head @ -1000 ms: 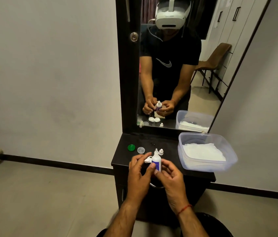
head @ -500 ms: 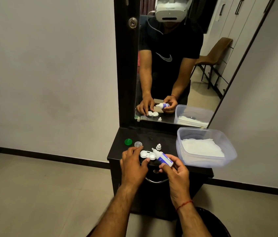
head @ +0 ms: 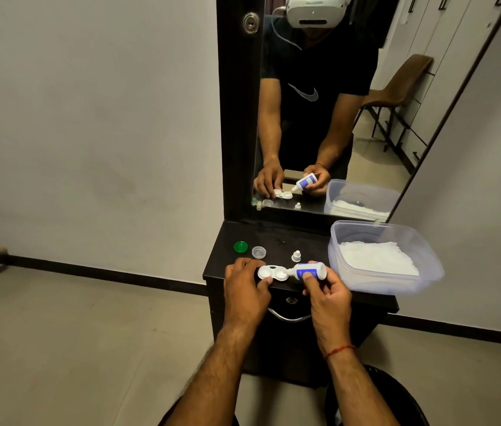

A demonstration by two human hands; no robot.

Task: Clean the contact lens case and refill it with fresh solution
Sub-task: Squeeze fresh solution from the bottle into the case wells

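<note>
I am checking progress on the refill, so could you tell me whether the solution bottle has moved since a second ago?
Yes. The solution bottle in the right hand has tipped from upright to lying sideways, nozzle now at the lens case, just in front of the small white cap.

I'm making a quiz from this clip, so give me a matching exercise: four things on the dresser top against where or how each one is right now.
Things:
1. solution bottle
2. lens case
3. green cap
4. plastic tub

States:
A. steadied by the left hand
B. holds white tissue, at the right end
C. tipped sideways in the right hand, nozzle at the case
D. loose on the top, left of the clear cap

Pairs: 1-C, 2-A, 3-D, 4-B
</note>
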